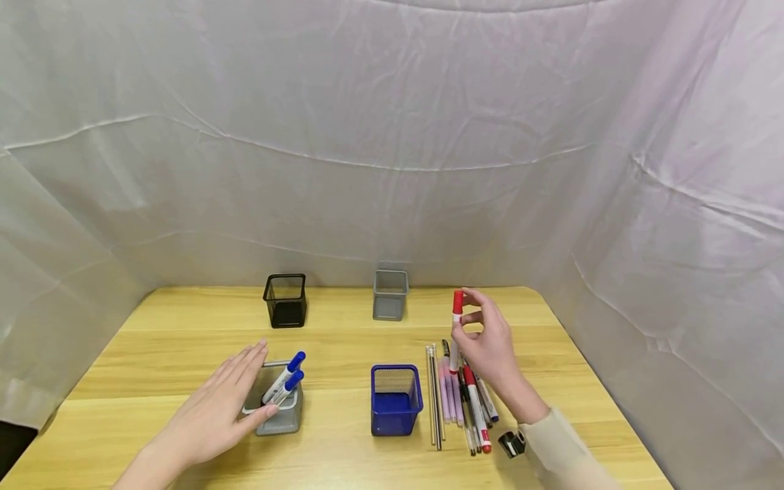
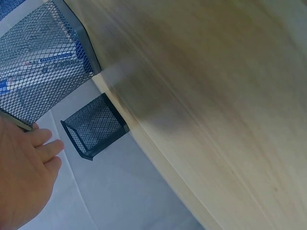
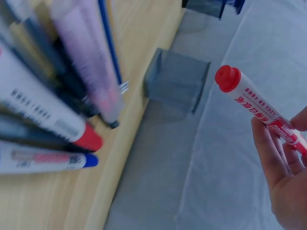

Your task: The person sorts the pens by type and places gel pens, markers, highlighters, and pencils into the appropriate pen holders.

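Note:
My right hand pinches a red whiteboard marker above the pile of pens. In the right wrist view, the white-bodied red marker slants between the thumb and fingers. My left hand rests at the grey mesh pen holder, fingers extended along its far side and thumb at the near side. Two blue-capped markers lean inside that holder. The left wrist view has the hand touching the holder's rim. Beneath my right hand lies another red marker.
A blue mesh holder stands mid-table, left of several pencils and purple pens. At the back are a black mesh holder and another grey holder. A black sharpener sits near the right sleeve.

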Motion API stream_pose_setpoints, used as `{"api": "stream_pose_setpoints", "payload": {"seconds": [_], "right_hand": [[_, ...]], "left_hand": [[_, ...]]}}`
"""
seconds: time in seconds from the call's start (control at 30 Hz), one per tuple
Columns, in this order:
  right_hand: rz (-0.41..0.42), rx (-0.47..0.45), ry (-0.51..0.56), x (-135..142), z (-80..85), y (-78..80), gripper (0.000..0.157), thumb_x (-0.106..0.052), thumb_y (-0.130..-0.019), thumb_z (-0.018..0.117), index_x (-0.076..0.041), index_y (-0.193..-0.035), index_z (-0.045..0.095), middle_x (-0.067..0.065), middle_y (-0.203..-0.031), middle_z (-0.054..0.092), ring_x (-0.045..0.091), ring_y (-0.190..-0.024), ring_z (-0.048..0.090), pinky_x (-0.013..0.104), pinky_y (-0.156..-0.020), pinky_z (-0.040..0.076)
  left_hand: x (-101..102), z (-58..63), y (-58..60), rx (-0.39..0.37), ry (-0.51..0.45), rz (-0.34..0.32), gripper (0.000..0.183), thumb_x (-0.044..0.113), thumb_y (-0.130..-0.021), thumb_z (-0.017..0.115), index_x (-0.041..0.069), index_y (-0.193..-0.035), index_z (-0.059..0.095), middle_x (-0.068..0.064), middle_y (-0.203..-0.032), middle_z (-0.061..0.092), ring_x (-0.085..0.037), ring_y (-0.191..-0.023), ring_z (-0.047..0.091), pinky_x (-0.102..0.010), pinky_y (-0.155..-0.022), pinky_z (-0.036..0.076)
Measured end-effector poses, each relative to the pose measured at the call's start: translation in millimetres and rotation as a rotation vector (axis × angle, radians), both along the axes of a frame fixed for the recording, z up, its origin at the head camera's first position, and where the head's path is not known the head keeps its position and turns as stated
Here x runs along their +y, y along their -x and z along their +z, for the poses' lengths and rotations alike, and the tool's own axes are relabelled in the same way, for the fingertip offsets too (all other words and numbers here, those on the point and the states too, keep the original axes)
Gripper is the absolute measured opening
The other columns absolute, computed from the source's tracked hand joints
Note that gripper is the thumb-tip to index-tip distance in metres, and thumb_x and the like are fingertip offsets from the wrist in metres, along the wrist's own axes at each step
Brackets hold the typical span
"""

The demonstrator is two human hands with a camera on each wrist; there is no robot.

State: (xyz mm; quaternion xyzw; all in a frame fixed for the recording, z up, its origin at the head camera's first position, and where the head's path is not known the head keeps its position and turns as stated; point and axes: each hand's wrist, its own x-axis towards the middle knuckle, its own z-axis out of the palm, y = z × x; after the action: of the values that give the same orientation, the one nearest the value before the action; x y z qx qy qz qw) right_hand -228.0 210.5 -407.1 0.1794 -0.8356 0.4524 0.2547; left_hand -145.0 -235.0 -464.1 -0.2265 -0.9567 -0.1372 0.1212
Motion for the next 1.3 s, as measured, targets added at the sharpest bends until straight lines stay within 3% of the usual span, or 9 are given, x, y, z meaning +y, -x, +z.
{"api": "stream_pose_setpoints", "payload": {"seconds": [0.17,0.3,0.53,1.3], "right_hand": [[-0.005,0.034,0.016,-14.1,7.4,-5.1,0.067,0.019,-0.084,0.069,0.0,-0.145,0.051,0.02,-0.127,0.061,0.029,-0.087,0.069,0.015,-0.063,0.059],[0.014,0.061,0.047,-24.6,12.3,-9.0,0.066,0.021,-0.083,0.07,0.006,-0.144,0.05,0.025,-0.127,0.061,0.034,-0.086,0.07,0.018,-0.063,0.06],[0.113,0.073,0.127,-39.9,18.4,-15.1,0.064,0.017,-0.086,0.072,-0.001,-0.143,0.052,0.016,-0.128,0.062,0.026,-0.09,0.071,0.025,-0.068,0.063],[0.369,0.144,0.213,-100.3,9.7,-30.5,0.059,0.017,-0.088,0.069,0.002,-0.142,0.05,0.019,-0.122,0.063,0.031,-0.09,0.075,0.033,-0.072,0.065]], "left_hand": [[-0.9,-1.0,0.8,0.004,0.003,0.002,0.095,0.058,-0.1,0.06,0.002,-0.165,0.02,-0.017,-0.171,0.022,-0.042,-0.153,0.029,-0.014,-0.12,-0.013],[-0.7,-1.1,0.8,0.014,-0.004,-0.006,0.094,0.056,-0.1,0.061,0.001,-0.165,0.021,-0.019,-0.17,0.024,-0.044,-0.152,0.031,-0.014,-0.119,-0.013],[-1.2,-0.3,1.6,-0.007,0.002,0.004,0.094,0.057,-0.1,0.061,0.002,-0.165,0.021,-0.017,-0.17,0.022,-0.043,-0.152,0.03,-0.013,-0.119,-0.013],[-0.5,-1.5,1.8,0.01,0.009,0.003,0.094,0.058,-0.1,0.061,0.001,-0.165,0.023,-0.018,-0.17,0.024,-0.043,-0.152,0.03,-0.014,-0.12,-0.013]]}}
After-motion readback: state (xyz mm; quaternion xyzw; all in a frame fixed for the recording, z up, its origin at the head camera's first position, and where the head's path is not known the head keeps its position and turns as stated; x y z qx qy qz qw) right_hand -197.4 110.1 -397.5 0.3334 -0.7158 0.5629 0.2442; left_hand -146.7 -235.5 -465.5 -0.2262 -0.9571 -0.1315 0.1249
